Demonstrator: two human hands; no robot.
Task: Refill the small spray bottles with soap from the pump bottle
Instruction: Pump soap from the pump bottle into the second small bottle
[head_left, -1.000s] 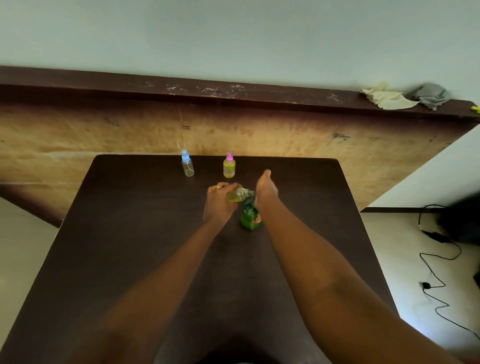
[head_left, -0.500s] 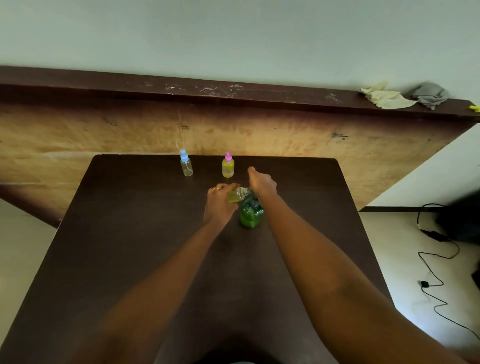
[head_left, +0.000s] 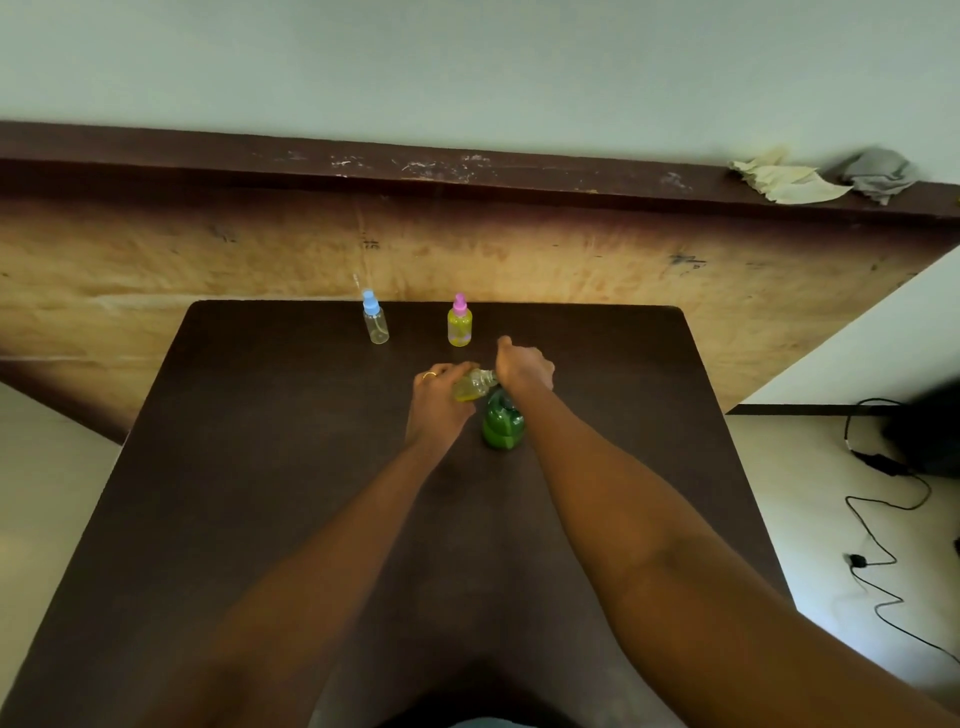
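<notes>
A green pump bottle (head_left: 502, 426) stands on the dark table (head_left: 291, 467). My right hand (head_left: 522, 368) sits on top of its pump head, which it hides. My left hand (head_left: 439, 397) grips a small uncapped spray bottle (head_left: 474, 386), tilted with its mouth toward the pump and partly filled with yellow liquid. At the far edge stand two capped spray bottles: a clear one with a blue cap (head_left: 375, 325) and a yellow-filled one with a pink cap (head_left: 460, 326).
A wooden board with a dark ledge (head_left: 467, 171) rises behind the table. Two crumpled cloths (head_left: 789, 176) lie on the ledge at the right. Black cables (head_left: 878, 519) trail over the floor to the right of the table.
My right hand has turned over the pump head, its knuckles now spread to the right. The left hand and the tilted bottle stay where they were.
</notes>
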